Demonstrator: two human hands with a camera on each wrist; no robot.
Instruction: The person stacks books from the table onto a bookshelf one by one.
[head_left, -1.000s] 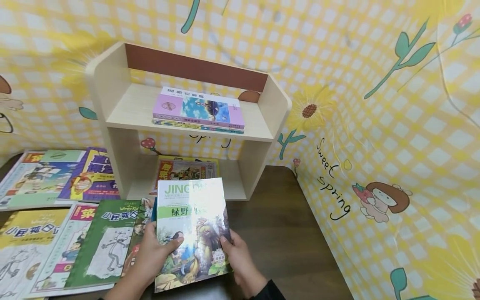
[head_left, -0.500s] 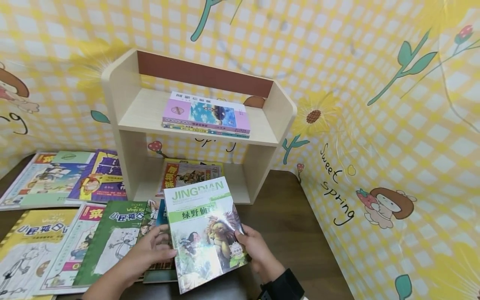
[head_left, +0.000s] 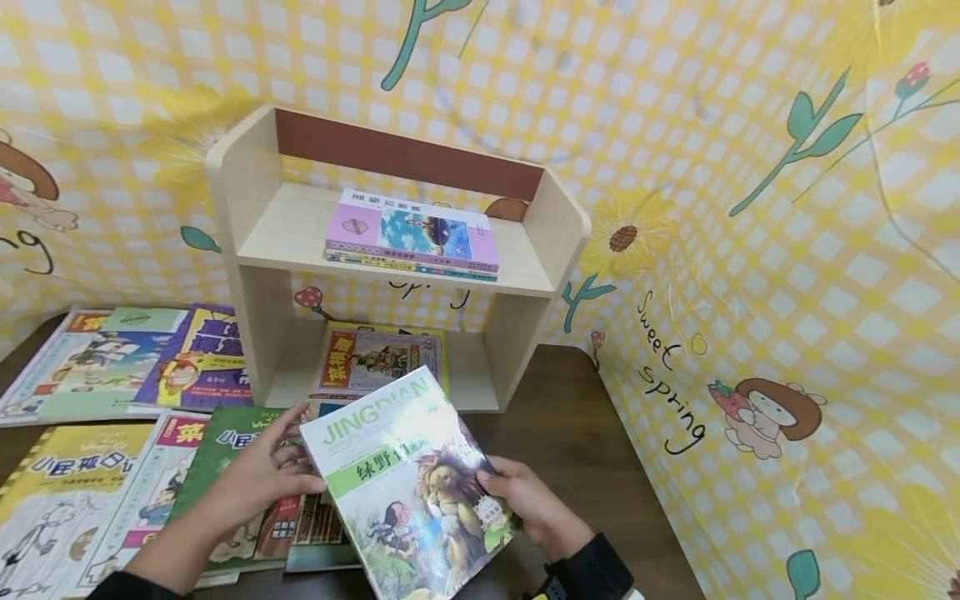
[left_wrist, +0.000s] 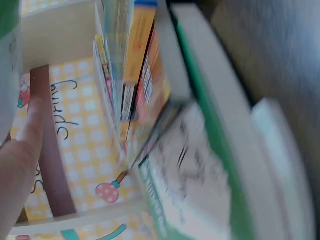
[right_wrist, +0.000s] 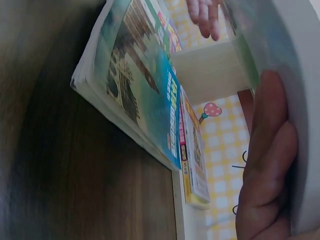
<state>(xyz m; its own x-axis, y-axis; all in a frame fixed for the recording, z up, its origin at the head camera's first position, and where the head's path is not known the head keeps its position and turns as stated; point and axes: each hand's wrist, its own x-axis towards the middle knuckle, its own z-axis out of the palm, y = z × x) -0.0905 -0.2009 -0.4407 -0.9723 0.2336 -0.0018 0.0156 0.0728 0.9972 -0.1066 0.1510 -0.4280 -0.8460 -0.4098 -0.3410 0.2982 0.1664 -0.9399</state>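
Observation:
A paperback storybook (head_left: 420,492) with a lion and a child on its cover is held tilted over the table in the head view. My right hand (head_left: 532,504) grips its right edge, thumb on the cover and fingers underneath; the right wrist view shows those fingers (right_wrist: 270,165) against its underside. Beside the book's left edge is my left hand (head_left: 273,467), fingers loosely bent and thumb at the edge; whether it touches is unclear. A teal-covered book (right_wrist: 145,80) lies below the held one, partly hidden in the head view.
A two-tier wooden shelf (head_left: 258,200) stands behind. Pink-covered books (head_left: 412,233) lie on its upper board, magazines (head_left: 378,358) in the lower bay. Left on the table are a yellow book (head_left: 82,500), a green book (head_left: 225,442) and a purple book (head_left: 206,354).
The storybook has turned counter-clockwise, and its glare has shifted. My left hand has moved from holding its left side to beside its edge, while my right hand keeps its grip and moved right.

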